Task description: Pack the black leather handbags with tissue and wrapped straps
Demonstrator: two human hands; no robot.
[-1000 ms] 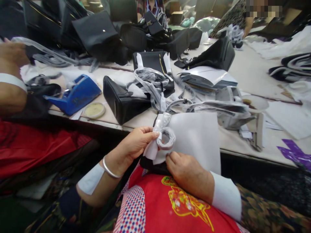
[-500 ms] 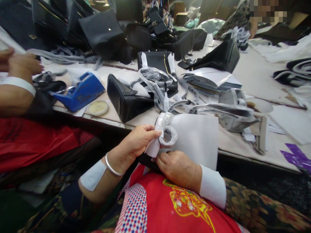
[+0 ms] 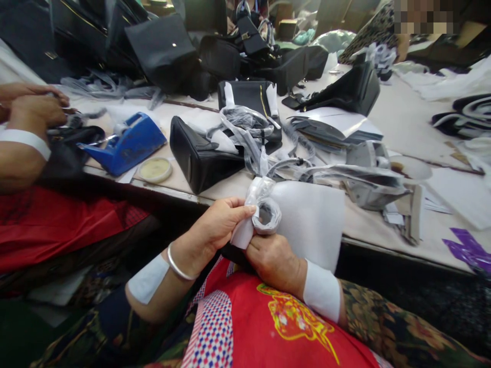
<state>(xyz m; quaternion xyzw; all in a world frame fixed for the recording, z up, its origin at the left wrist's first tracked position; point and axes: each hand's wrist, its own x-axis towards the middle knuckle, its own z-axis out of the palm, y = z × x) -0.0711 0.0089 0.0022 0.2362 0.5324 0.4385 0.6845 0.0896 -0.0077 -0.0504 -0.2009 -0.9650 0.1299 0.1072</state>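
My left hand (image 3: pixel 215 224) pinches a white wrapping (image 3: pixel 243 232) between thumb and fingers. Beside its thumb is a ring-shaped coil (image 3: pixel 277 217) in clear plastic, which looks like a wrapped bag strap. Just below the coil, my right hand (image 3: pixel 274 259) is closed, with its fingertips hidden; what it grips I cannot make out. Under both hands a dark bag-like piece (image 3: pixel 235 254) shows in part at my lap. A white foam sheet (image 3: pixel 316 217) stands behind my right hand, leaning over the table edge.
Black handbags (image 3: pixel 203 158) with plastic-wrapped straps (image 3: pixel 245 122) lie ahead. To the left are a blue tape dispenser (image 3: pixel 132 143), a round tape roll (image 3: pixel 155 169) and a co-worker's hands (image 3: pixel 38 110). A grey tape dispenser (image 3: pixel 368 197) and a stack of sheets (image 3: pixel 337 125) are on the right.
My right hand has shifted slightly left and up, toward the coil. My left hand keeps its pinch almost in place. The co-worker's hands have come closer together.
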